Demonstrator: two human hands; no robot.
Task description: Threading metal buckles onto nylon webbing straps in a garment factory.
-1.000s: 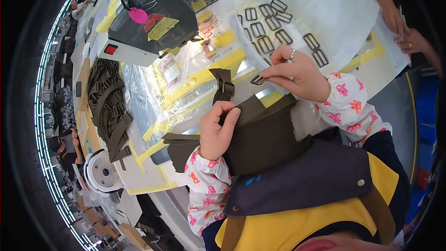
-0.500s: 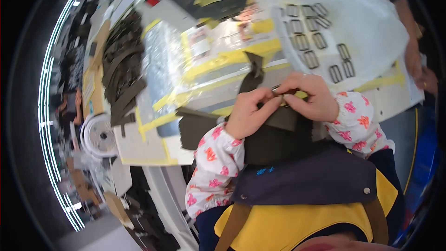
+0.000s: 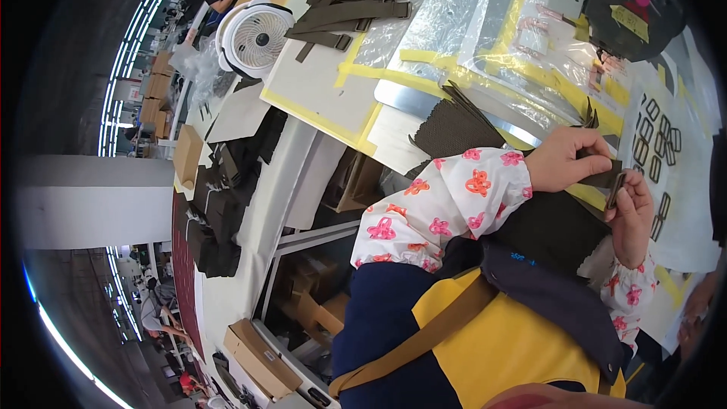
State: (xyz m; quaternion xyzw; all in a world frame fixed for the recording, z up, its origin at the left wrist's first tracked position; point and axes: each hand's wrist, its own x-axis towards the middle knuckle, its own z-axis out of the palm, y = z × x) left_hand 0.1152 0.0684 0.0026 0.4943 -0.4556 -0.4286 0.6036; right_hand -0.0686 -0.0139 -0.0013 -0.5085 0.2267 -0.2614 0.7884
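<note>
My left hand (image 3: 572,157) is closed, thumb and fingers pinching a short dark olive strap (image 3: 603,176). Close beside it, my right hand (image 3: 633,216) pinches a dark rectangular ring buckle (image 3: 616,191) at the strap's end. Whether the strap passes through the buckle cannot be made out. Below both hands a dark fabric piece (image 3: 556,227) with zigzag-cut edges lies across the table edge and my front. A stack of similar fabric pieces (image 3: 458,125) rests by my left forearm. More ring buckles (image 3: 653,136) lie on a white sheet beyond my right hand.
Finished-looking straps with buckles (image 3: 356,11) are heaped at the table's far left. Clear plastic and yellow tape (image 3: 424,57) cover its middle. A white fan (image 3: 256,38) stands past the left edge. Cardboard boxes (image 3: 261,356) sit lower left. Other people work in the background.
My view has swung left, so the table now appears shifted right. The hands, earlier meeting at a small piece, now show the buckle upright between right thumb and fingers.
</note>
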